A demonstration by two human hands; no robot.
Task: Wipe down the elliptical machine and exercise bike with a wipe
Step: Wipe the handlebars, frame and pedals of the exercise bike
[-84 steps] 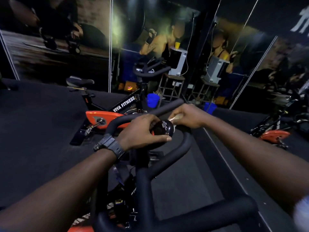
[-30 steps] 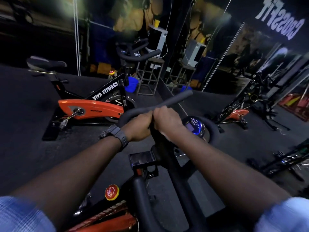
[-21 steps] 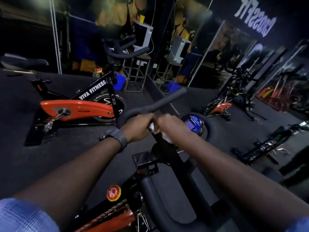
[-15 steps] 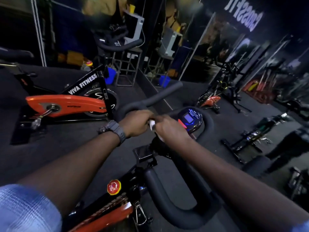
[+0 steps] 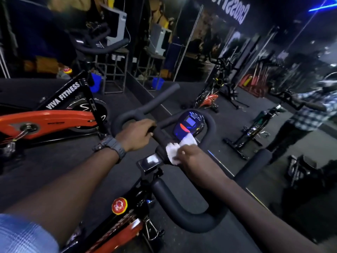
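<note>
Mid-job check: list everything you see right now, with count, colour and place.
Handlebar: one, black, centre foreground.
Console: one, blue-lit, inside the handlebar loop.
Wipe: one, white, on the bar below the console.
Knob: one, red, on the near bike's frame.
Second bike: one, orange and black, left.
Buckets: two, blue, one by the stool and one by the mirror.
Stool: one, metal, behind the second bike.
Person in checked shirt: one, far right.
Watch: one, dark, left wrist.
Left hand: closed on the bar.
Right hand: pressing the wipe.
</note>
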